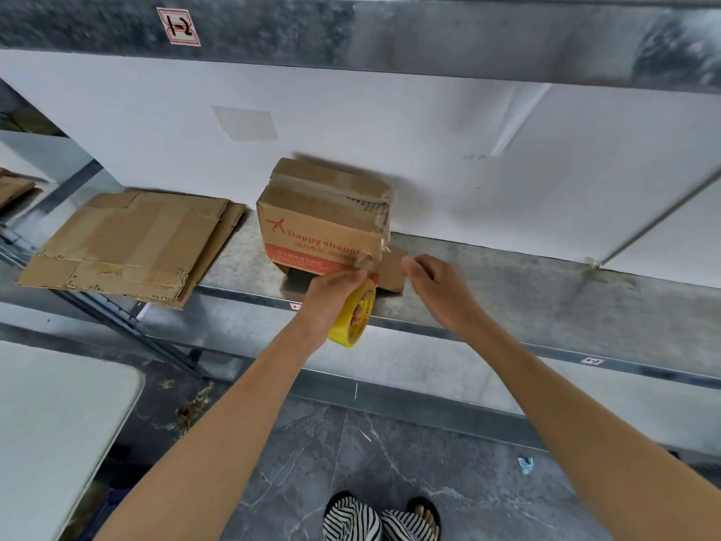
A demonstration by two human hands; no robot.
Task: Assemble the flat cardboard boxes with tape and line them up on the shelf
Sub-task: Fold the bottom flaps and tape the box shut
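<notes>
A brown cardboard box [312, 212] with red "Happy shopping" print stands on the metal shelf [507, 275], clear tape across its top and down its right side. My left hand [335, 290] grips a yellow roll of tape [357, 314] just below the box's front right corner, a strip of tape running from the roll up to the box. My right hand [433, 283] hovers right of that corner, fingers curled loosely, holding nothing. A brown flap [392, 269] sticks out at the box's base between my hands. A stack of flat cardboard boxes [128, 240] lies on the shelf to the left.
A white wall panel backs the shelf. The upper shelf beam [351, 29] hangs overhead. A white table [50, 427] stands at lower left. More flat cardboard [11, 187] shows at the far left. The shelf right of the box is bare metal.
</notes>
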